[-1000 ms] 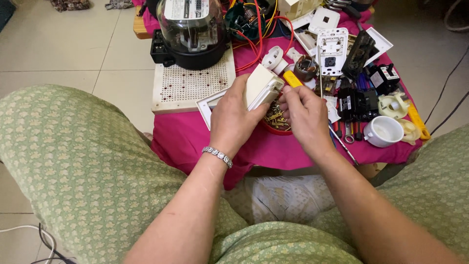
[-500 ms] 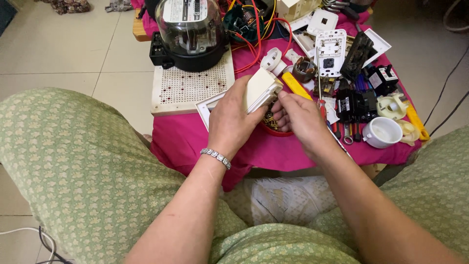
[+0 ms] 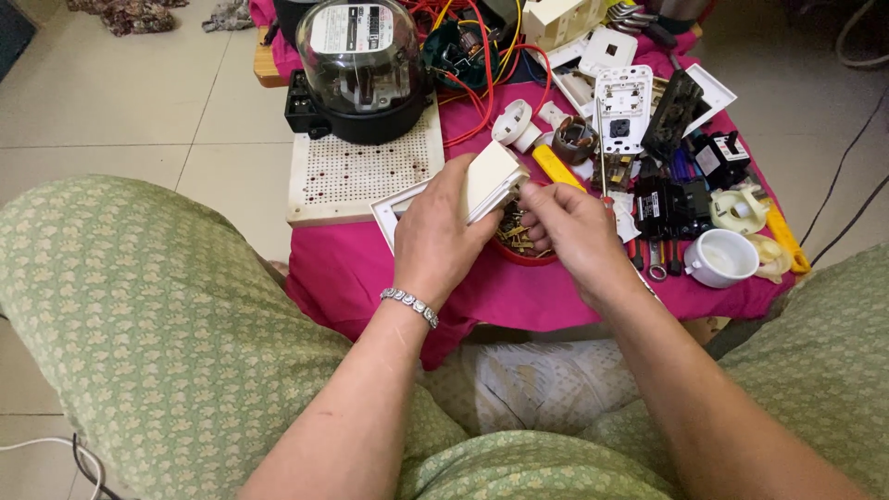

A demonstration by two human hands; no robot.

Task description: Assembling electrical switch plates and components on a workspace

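Observation:
My left hand (image 3: 435,241) grips a white rectangular switch box (image 3: 491,176), tilted up over the near part of the pink-covered table (image 3: 370,268). A silver bracelet sits on that wrist. My right hand (image 3: 574,231) is right beside it, its fingertips pinched together at the box's lower edge. Directly under the fingertips stands a small red bowl (image 3: 528,257) of brass screws. Whether the pinched fingers hold a screw is too small to tell. A yellow-handled tool (image 3: 556,167) lies just beyond my right hand.
A glass-domed electric meter (image 3: 356,69) stands on a white perforated board (image 3: 361,176) at the back left. Red and yellow wires, white socket plates (image 3: 622,106), black breakers (image 3: 671,208) and a white cup (image 3: 722,257) crowd the right side. My green-clad knees flank the table.
My right hand has come down from the top of the white box to its lower edge, over the red bowl. The left hand keeps its hold on the box.

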